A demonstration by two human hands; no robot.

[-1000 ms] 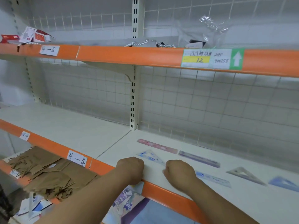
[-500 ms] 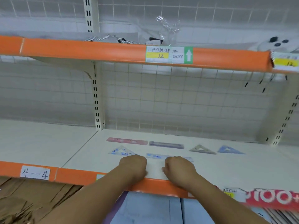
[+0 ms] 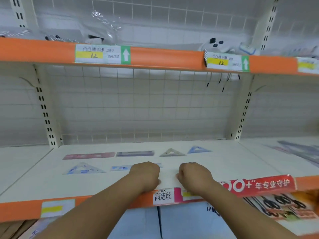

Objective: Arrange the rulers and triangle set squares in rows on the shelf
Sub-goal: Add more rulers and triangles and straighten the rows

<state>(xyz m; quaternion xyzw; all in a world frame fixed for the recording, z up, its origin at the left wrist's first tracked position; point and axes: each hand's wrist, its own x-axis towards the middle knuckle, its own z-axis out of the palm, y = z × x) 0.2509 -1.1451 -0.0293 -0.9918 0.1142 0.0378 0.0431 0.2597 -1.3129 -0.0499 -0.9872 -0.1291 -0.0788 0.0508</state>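
On the cream shelf (image 3: 224,163) a back row holds a pink ruler (image 3: 88,155), a purple ruler (image 3: 135,153), a grey set square (image 3: 171,153) and a blue set square (image 3: 198,150). In front lie a clear blue-printed set square (image 3: 84,169) and a clear blue ruler (image 3: 120,168), its right end hidden behind my left hand. My left hand (image 3: 146,175) and my right hand (image 3: 194,176) rest on the shelf near its front edge, fingers curled under, holding nothing.
The orange front rail (image 3: 20,211) carries price labels and a red banner (image 3: 259,184). More rulers lie on the neighbouring shelf at the right (image 3: 300,150). A wire grid backs the shelf (image 3: 138,107). The upper shelf holds white items (image 3: 217,44). Boxes sit below (image 3: 181,221).
The camera has swung right, so the shelf items shifted left in view. Both hands slid right along the front edge, still curled and apart.
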